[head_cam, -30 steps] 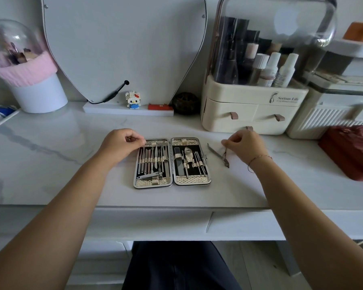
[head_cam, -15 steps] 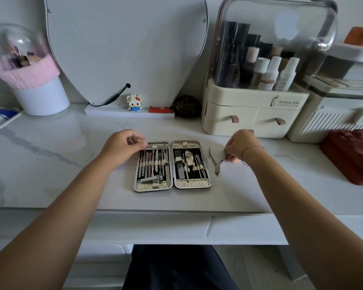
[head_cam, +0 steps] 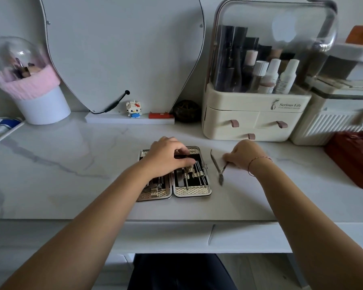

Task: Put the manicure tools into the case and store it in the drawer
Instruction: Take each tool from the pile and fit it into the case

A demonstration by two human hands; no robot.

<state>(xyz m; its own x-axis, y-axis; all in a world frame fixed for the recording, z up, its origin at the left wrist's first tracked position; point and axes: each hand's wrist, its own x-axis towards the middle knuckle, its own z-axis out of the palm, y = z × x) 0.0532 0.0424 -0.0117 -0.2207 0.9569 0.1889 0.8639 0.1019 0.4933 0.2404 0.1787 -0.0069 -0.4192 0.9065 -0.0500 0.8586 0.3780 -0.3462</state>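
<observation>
The open manicure case (head_cam: 192, 191) lies flat on the marble desk, with metal tools strapped into both halves. My left hand (head_cam: 166, 158) reaches across it from the left, covering much of the left half, and its bent fingers press on the upper part of the right half. A steel cuticle nipper (head_cam: 216, 164) lies on the desk just right of the case, handles spread. My right hand (head_cam: 245, 155) pinches the end of the nipper's right handle. Flat white drawer fronts (head_cam: 249, 237) run under the desk edge and are closed.
A cream cosmetics organizer (head_cam: 254, 114) with small drawers stands behind my right hand. A red pouch (head_cam: 354, 155) sits at the far right. Along the back are a mirror (head_cam: 122, 49), a small toy figure (head_cam: 134, 109) and a brush holder (head_cam: 42, 103) at the left.
My left hand has moved right from the case's left corner onto its right half. The nipper has turned and shifted under my right hand's pinch.
</observation>
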